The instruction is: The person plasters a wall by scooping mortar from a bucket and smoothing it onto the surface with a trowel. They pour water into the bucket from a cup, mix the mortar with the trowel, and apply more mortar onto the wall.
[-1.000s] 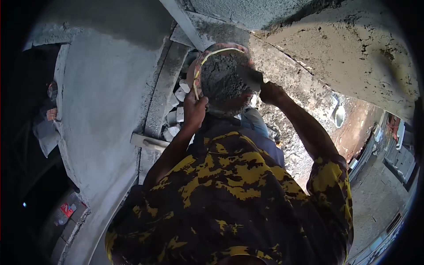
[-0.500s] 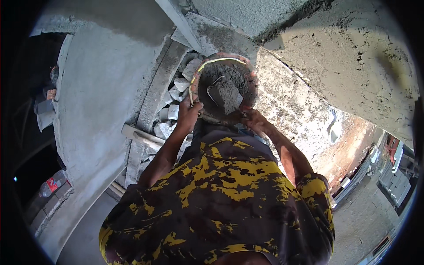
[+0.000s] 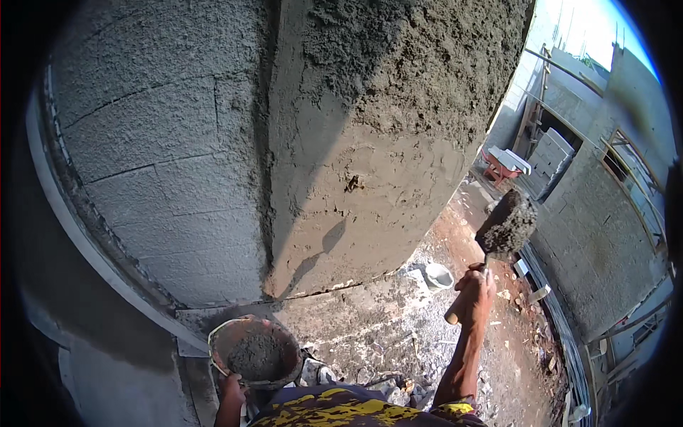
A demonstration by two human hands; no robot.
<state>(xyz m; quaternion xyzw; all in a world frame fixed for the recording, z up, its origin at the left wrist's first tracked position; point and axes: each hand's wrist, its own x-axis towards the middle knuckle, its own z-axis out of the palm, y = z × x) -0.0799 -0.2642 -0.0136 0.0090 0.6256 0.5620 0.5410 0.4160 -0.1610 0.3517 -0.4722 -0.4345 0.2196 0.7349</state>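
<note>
At the lower left, my left hand (image 3: 231,391) is closed on the near left rim of a round bucket (image 3: 290,346). Grey wet mortar (image 3: 257,357) lies inside the bucket. Out to the right, my raised right hand (image 3: 475,290) grips the wooden handle of a trowel (image 3: 486,260). A thick lump of mortar (image 3: 509,226) covers the blade. Ahead of me stands a wall with wet mortar (image 3: 377,178) on it, smoother low down and rough near the top. A shadow edge crosses it.
Bare grey blocks (image 3: 171,164) form the wall at left. A white bucket (image 3: 439,276) stands on the rubble-strewn ground beyond the wall's foot. Broken stones (image 3: 388,388) lie close to me. Farther right are long metal bars (image 3: 562,334) and a red wheelbarrow (image 3: 501,167).
My right hand has lifted the trowel, loaded with mortar, out of the bucket and off to the right. My view has swung up to the wall; my left hand still holds the bucket.
</note>
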